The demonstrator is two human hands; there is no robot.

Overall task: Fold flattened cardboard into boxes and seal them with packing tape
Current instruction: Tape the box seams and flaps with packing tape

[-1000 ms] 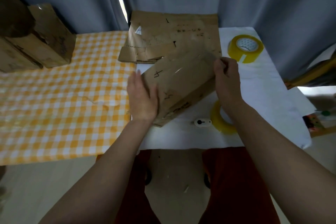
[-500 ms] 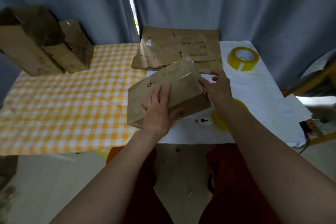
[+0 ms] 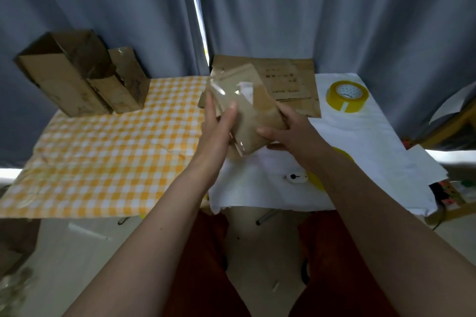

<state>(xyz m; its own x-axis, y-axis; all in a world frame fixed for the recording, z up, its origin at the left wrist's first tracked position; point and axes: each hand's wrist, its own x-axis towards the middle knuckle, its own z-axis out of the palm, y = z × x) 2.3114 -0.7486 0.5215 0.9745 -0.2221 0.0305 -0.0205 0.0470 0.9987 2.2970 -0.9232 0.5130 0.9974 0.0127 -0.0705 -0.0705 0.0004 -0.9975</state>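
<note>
Two boxes (image 3: 77, 74) done at the table's far left corner, my left hand (image 3: 219, 131) and right hand (image 3: 291, 131) gripping a third taped box (image 3: 247, 110), flat cardboard (image 3: 291, 80) still waiting.

The table (image 3: 257, 210) wears two covers — an orange-checked cloth (image 3: 103, 162) at left, a white sheet (image 3: 360, 141) at right. On them: two folded cardboard boxes (image 3: 77, 80), flattened cardboard (image 3: 291, 82), a yellow tape roll (image 3: 346, 95), a small white gadget (image 3: 296, 177) — partly hidden, a second yellow roll (image 3: 315, 183).
</note>
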